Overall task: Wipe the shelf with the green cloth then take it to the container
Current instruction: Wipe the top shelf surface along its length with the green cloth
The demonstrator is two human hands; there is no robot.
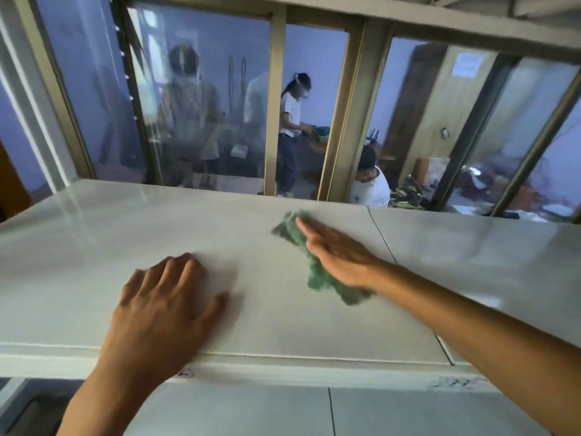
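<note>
The wiping step is judged to be in hand; the carry to the container has not begun, and no container is seen in this view.

The left hand (163, 297) is laid flat on the shelf (94, 247), left of the green cloth (317, 272) and well apart from it. Its fingers are spread and relaxed, and nothing is held; it is taken to be a brace.

The green cloth lies crumpled on the shelf, near the middle and just left of the tile seam (382, 234). It is pressed down by the right hand (338, 254), whose fingers are held straight and together on top of it; the cloth is not gripped. Both are blurred, which suggests a stroke in progress.

For the next move, flat pressure is called for so that the cloth does not slip out. Afterwards the cloth must be gathered and pinched for lifting.

The shelf is pale, glossy and tiled. Behind the cloth, a glazed partition (275, 105) in metal frames is seen, with people in a blue-walled room beyond it.
</note>
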